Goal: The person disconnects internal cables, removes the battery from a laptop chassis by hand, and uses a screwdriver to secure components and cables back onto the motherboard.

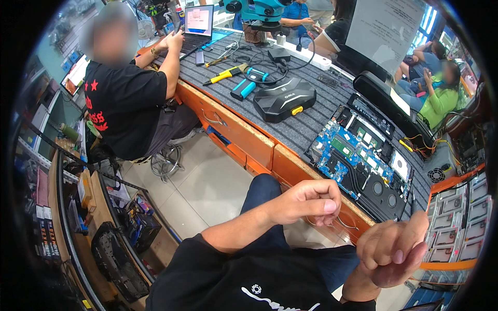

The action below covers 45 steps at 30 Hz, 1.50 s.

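Observation:
My left hand (310,203) hangs in front of the bench edge, fingers curled loosely toward the thumb, and no object shows in it. My right hand (391,250) is raised nearer to me at the right. Its fingers are bent in and the thumb lies below them; whatever they may hold is hidden. Neither hand touches the opened laptop (358,155) on the bench just beyond them. The laptop's blue circuit board (340,150), black cooling fans (378,192) and a silver square drive (400,165) lie exposed.
Behind the laptop, a black tool case (285,99), a teal screwdriver holder (249,85) and a yellow-handled tool (225,75) rest on the ribbed grey mat (295,132). A monitor (381,36) stands at the back. A seated co-worker (135,98) is at left; orange drawers (236,127) front the bench.

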Tool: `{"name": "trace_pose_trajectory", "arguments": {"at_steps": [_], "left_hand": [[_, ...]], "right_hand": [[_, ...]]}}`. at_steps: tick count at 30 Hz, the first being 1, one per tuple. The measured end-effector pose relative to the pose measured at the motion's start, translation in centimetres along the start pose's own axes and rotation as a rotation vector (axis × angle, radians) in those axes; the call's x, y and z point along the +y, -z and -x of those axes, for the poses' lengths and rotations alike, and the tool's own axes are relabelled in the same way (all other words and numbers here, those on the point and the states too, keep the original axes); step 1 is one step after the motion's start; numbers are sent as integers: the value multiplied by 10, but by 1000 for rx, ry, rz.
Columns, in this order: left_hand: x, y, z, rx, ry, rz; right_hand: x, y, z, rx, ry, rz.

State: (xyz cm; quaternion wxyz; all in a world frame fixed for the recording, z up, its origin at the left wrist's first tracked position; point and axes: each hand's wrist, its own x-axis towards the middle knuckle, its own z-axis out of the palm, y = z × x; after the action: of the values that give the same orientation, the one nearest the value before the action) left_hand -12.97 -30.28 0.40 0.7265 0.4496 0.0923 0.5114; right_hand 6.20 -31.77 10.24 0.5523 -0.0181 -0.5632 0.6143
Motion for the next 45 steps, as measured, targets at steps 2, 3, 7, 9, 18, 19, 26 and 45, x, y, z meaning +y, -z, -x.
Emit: {"name": "trace_pose_trajectory", "arguments": {"at_steps": [2,3,7,9,18,19,26,45], "left_hand": [[-1,-1,2,-17,-1,-11],[-1,-2,3,-35,-3,-22],[9,-10,5,-68,-9,-29],[15,-16,11,-79,5,-29],[32,-42,11,-641,-362,127],[34,-44,12,-637,-400,109],[39,-50,7,-581,-390,107],[15,10,-13,114,-424,-215]], "right_hand": [[-1,-2,0,-8,-3,-5],[-2,-3,0,-16,-6,-8],[-8,2,0,-18,-5,-29],[-6,1,0,-25,-51,-93],[-12,-26,4,50,-163,-186],[-12,-28,6,57,-199,-227],[-1,-38,21,96,-166,-149],[-7,3,-3,-432,163,534]]}}
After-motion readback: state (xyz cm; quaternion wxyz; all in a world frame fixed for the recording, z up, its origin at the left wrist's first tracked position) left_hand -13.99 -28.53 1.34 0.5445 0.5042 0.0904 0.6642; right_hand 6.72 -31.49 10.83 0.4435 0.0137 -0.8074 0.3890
